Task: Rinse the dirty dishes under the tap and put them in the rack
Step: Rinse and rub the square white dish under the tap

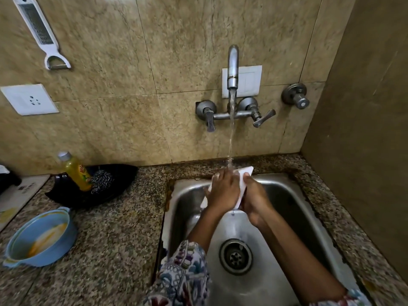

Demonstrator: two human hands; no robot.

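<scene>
A white square plate [242, 176] is held tilted over the steel sink [293, 204], under the stream running from the wall tap [233, 69]. My right hand [256, 198] grips the plate's near right edge. My left hand [223, 189] lies flat on the plate's face with fingers spread, right where the water lands. Most of the plate is hidden behind both hands. A blue bowl [42, 237] with yellow residue inside sits on the granite counter at the left.
A black dish [110, 188] behind the blue bowl holds a yellow soap bottle [76, 171] and a steel scrubber [101, 181]. The sink drain [235, 256] lies below my arms. A grater [39, 32] and a socket [28, 99] are on the tiled wall. No rack is in view.
</scene>
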